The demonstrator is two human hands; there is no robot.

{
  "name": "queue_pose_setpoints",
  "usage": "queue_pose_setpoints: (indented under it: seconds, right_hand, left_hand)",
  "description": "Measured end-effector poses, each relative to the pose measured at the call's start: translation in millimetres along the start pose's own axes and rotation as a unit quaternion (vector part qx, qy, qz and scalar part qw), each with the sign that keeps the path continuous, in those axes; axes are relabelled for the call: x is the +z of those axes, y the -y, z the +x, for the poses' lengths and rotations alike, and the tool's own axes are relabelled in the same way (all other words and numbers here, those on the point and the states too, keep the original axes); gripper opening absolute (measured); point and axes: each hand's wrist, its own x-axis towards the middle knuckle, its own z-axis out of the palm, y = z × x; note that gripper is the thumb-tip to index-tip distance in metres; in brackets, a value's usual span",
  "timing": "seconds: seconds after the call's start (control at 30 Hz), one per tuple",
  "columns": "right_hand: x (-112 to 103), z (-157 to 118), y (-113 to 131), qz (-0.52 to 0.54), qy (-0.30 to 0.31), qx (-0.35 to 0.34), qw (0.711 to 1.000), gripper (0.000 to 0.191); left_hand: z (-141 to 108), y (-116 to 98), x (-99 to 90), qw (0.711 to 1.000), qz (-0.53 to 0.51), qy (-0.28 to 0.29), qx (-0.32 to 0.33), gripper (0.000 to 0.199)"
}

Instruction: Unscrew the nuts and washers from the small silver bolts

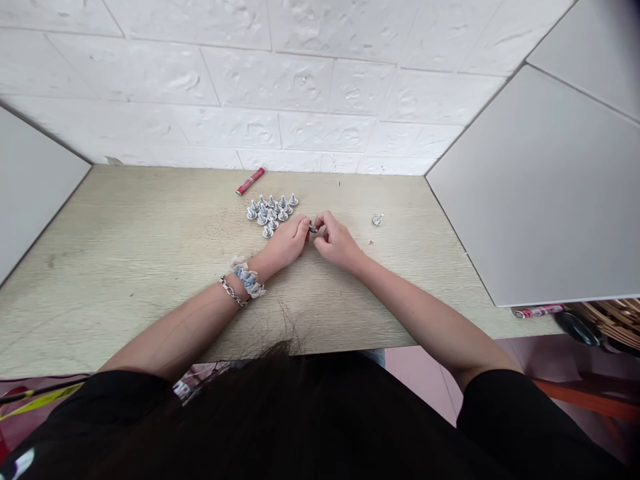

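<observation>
My left hand [290,241] is closed on a small metal bolt [313,229], whose end sticks out toward the right. Close beside it, my right hand [336,241] has its thumb and forefinger curved around the bolt's free end with a gap between them; whether they touch it is too small to tell. A group of several silver bolts with round bases [271,213] stands on the wooden table just behind and left of my left hand. One more such bolt [378,219] lies tilted on the table to the right of my right hand.
A red tube [251,181] lies behind the bolts near the white brick wall. Grey panels border the wooden table [150,267] on both sides. At the right edge are another red tube [539,311] and a dark oval object [579,328].
</observation>
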Motion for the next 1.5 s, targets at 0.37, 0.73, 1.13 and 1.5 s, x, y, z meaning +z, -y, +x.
queue_pose_setpoints:
  seconds: [0.37,0.73,1.13,1.5]
  right_hand:
    - [-1.0,1.0,2.6,-0.049,0.007,-0.036,0.998,0.034]
    - [2.6,0.0,-3.1,-0.024,-0.023,-0.023,0.999,0.02]
    - [0.2,-0.3,4.8,-0.036,-0.012,-0.008,0.999,0.012]
    - [-0.5,2.7,1.3,-0.046,0.021,-0.032,0.998,0.033]
  left_hand:
    - [0.0,0.0,-0.1,1.0,0.013,0.002,0.012,0.034]
    - [-1.3,-2.0,-0.8,1.0,0.005,0.006,0.009,0.033]
    - [0.3,0.0,0.3,1.0,0.013,-0.009,0.016,0.032]
    - [0.7,1.5,0.3,1.0,0.011,-0.002,0.017,0.03]
